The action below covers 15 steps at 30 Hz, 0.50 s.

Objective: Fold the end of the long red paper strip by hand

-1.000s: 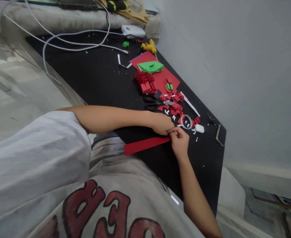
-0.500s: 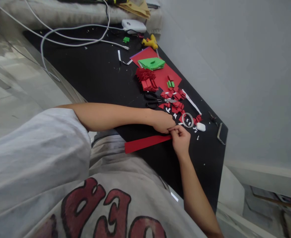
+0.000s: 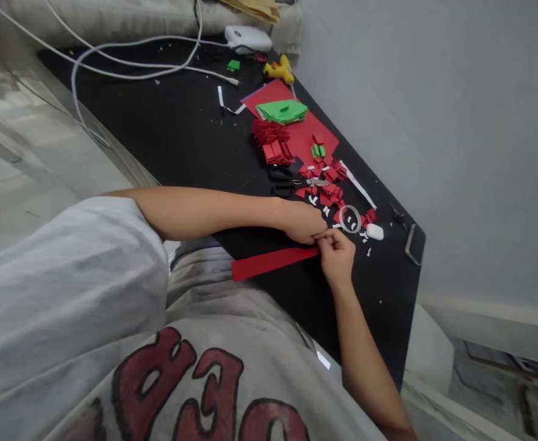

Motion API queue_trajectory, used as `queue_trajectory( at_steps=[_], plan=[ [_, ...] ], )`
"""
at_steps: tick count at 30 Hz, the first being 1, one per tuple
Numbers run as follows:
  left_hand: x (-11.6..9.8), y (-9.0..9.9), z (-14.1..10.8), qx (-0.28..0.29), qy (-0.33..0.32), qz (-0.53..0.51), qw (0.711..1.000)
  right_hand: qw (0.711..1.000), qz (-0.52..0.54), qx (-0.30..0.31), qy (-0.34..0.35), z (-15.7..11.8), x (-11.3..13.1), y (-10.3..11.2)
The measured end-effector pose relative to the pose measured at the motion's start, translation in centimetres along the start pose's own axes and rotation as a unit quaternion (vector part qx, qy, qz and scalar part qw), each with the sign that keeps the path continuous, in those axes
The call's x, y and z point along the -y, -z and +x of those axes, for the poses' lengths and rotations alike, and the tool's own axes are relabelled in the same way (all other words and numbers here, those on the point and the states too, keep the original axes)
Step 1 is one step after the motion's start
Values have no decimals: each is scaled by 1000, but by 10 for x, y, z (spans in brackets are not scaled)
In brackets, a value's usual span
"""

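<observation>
A long red paper strip (image 3: 273,263) stretches from over my lap to my fingers at the table's near edge. My right hand (image 3: 337,256) is closed in a pinch on its right end. My left hand (image 3: 306,222) reaches across from the left, its fingers curled and meeting the right fingertips at that same end. How the end is folded between the fingers is hidden. Just beyond the hands lie a roll of clear tape (image 3: 350,218), small folded red paper pieces (image 3: 330,195) and white paper scraps. Black-handled scissors (image 3: 283,182) lie above my left wrist.
On the black table (image 3: 177,135) are a red paper stack (image 3: 273,144), folded green paper (image 3: 282,111), a red sheet (image 3: 308,138), a yellow glue gun (image 3: 280,70), a white earphone case (image 3: 374,231) and a phone (image 3: 415,244). White cables (image 3: 135,75) cross the far left. A wall borders the right.
The view has shifted slightly. Both hands keep their pinch at the red paper strip's end, with hardly any movement.
</observation>
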<state>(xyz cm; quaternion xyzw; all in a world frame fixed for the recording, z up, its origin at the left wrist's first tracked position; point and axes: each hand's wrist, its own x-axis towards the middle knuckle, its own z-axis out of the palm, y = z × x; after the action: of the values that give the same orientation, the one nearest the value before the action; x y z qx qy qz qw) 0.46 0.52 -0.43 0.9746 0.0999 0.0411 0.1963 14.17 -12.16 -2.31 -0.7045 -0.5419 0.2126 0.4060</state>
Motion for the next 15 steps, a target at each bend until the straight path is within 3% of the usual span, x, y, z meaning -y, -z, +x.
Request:
queue_trajectory(
  at_steps=[15],
  plan=[
    [-2, 3, -1, 24, 6, 21, 999, 1000, 1, 2, -1, 0, 0, 0]
  ],
)
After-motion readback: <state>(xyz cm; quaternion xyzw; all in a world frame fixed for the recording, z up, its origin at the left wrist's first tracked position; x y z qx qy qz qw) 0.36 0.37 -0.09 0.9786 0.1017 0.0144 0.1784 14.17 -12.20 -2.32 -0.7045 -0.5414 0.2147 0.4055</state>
